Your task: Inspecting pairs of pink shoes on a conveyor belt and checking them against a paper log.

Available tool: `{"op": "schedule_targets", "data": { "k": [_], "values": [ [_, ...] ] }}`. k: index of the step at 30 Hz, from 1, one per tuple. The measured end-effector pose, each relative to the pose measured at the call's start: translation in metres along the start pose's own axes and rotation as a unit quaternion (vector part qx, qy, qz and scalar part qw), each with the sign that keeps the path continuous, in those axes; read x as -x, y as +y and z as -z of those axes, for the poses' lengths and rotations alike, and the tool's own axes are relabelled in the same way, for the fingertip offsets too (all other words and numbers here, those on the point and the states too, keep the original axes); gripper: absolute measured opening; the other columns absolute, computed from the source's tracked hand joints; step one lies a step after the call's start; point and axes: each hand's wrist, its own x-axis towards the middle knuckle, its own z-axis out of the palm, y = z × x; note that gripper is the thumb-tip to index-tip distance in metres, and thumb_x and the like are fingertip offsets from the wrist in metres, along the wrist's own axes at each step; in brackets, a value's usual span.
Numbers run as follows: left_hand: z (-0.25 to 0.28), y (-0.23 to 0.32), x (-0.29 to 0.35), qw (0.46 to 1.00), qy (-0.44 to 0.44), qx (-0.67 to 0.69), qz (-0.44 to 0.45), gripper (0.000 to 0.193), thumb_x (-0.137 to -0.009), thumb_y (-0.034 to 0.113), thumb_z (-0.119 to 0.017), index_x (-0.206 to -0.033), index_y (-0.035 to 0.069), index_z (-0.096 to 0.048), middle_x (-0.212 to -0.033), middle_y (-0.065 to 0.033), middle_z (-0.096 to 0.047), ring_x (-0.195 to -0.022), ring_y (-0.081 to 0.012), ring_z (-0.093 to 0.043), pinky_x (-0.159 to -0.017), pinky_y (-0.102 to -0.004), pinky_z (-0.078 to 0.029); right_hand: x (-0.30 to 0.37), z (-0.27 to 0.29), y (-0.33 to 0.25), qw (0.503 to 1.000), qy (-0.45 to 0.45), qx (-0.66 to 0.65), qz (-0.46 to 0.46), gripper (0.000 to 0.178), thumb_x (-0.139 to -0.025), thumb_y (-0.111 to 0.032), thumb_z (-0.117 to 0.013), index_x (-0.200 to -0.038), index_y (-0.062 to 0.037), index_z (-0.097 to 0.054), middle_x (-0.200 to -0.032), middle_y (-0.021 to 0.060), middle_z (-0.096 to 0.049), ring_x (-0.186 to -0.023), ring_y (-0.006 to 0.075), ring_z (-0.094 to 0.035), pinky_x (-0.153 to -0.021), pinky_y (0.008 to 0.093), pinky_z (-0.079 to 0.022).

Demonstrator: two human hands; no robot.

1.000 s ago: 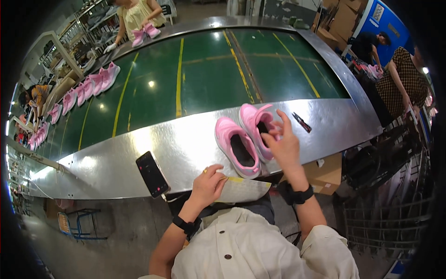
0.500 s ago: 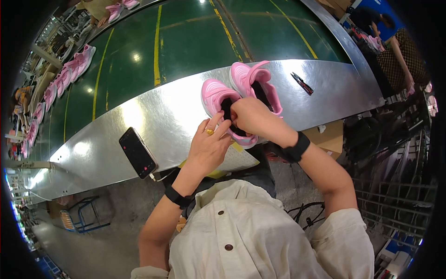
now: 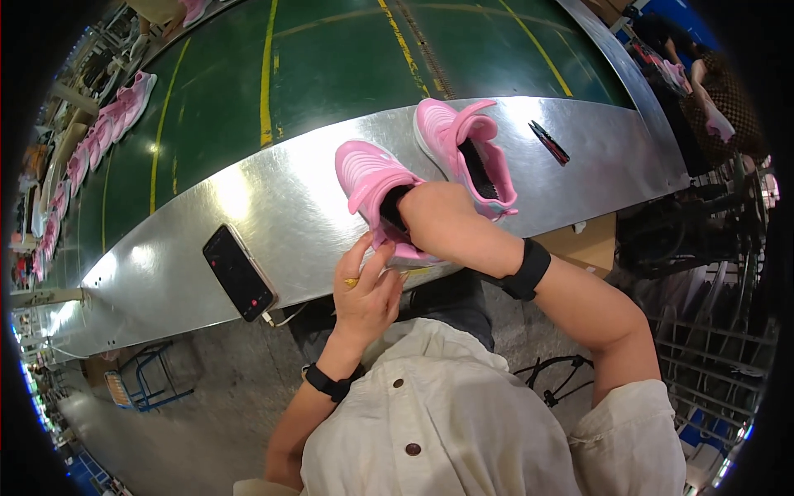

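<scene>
A pink sneaker (image 3: 370, 169) sits near the front edge of the metal ledge, its toe pointing away from me. My right hand (image 3: 434, 217) reaches into its opening, and the shoe hides those fingers. At the heel, my left hand (image 3: 365, 293), with a yellow ring on one finger, grips the edge of the collar between thumb and fingers. Just to the right stands a second pink sneaker (image 3: 438, 128), untouched, with its tongue raised and a dark insole showing inside.
A phone (image 3: 240, 273) with a white cable lies left on the metal ledge (image 3: 306, 215). A small red-and-black hand tool (image 3: 549, 144) lies right. Beyond runs a green conveyor belt (image 3: 339, 74). More pink shoes (image 3: 124, 107) line the far left; a co-worker (image 3: 724, 107) is at right.
The held sneaker has shifted left, away from the other one. My right hand has gone deeper into it, while my left hand has moved down to the heel edge.
</scene>
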Motion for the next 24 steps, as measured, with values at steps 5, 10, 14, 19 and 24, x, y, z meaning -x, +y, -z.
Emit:
{"op": "schedule_targets", "data": {
  "k": [5, 10, 14, 19, 24],
  "values": [
    [-0.004, 0.003, -0.006, 1.0, 0.008, 0.013, 0.0, 0.012, -0.064, 0.004, -0.069, -0.073, 0.006, -0.062, -0.115, -0.0057, -0.051, -0.116, -0.0318, -0.042, -0.089, -0.0383, -0.038, -0.005, -0.003, 0.009, 0.999, -0.027, 0.018, -0.038, 0.011, -0.064, -0.015, -0.061, -0.069, -0.0062, -0.066, -0.069, 0.0139, -0.063, -0.068, 0.0303, -0.063, -0.059, 0.0396, -0.049],
    [-0.005, 0.005, -0.009, 1.0, 0.012, 0.022, 0.0, 0.012, -0.063, 0.004, -0.069, -0.071, 0.006, -0.06, -0.115, -0.0063, -0.052, -0.116, -0.0318, -0.042, -0.089, -0.0379, -0.039, -0.009, -0.002, 0.011, 0.997, -0.051, 0.029, -0.047, 0.011, -0.064, -0.015, -0.061, -0.07, -0.0067, -0.067, -0.069, 0.0137, -0.063, -0.069, 0.0304, -0.063, -0.059, 0.0397, -0.049],
    [-0.007, 0.005, -0.01, 0.999, 0.009, 0.031, -0.002, 0.011, -0.064, 0.004, -0.068, -0.07, 0.005, -0.059, -0.116, -0.0065, -0.051, -0.116, -0.0321, -0.042, -0.089, -0.0377, -0.04, -0.011, -0.004, 0.015, 0.996, -0.07, 0.037, -0.049, 0.012, -0.064, -0.015, -0.061, -0.071, -0.007, -0.067, -0.07, 0.0133, -0.063, -0.069, 0.0304, -0.063, -0.059, 0.0394, -0.049],
    [-0.011, 0.003, -0.011, 0.999, 0.013, 0.043, -0.003, 0.011, -0.064, 0.004, -0.069, -0.069, 0.006, -0.059, -0.116, -0.0063, -0.051, -0.117, -0.032, -0.042, -0.09, -0.0376, -0.04, -0.013, -0.005, 0.017, 0.995, -0.074, 0.03, -0.058, 0.013, -0.064, -0.016, -0.062, -0.072, -0.007, -0.067, -0.072, 0.0136, -0.064, -0.071, 0.0301, -0.063, -0.059, 0.039, -0.049],
    [-0.014, 0.004, -0.012, 0.999, 0.018, 0.036, 0.001, 0.011, -0.064, 0.004, -0.069, -0.07, 0.006, -0.06, -0.117, -0.0059, -0.051, -0.118, -0.0321, -0.041, -0.091, -0.0375, -0.04, -0.016, -0.005, 0.017, 0.992, -0.1, 0.038, -0.065, 0.016, -0.064, -0.017, -0.064, -0.075, -0.0065, -0.067, -0.075, 0.0133, -0.064, -0.073, 0.0295, -0.063, -0.06, 0.0385, -0.049]
  ]
}}
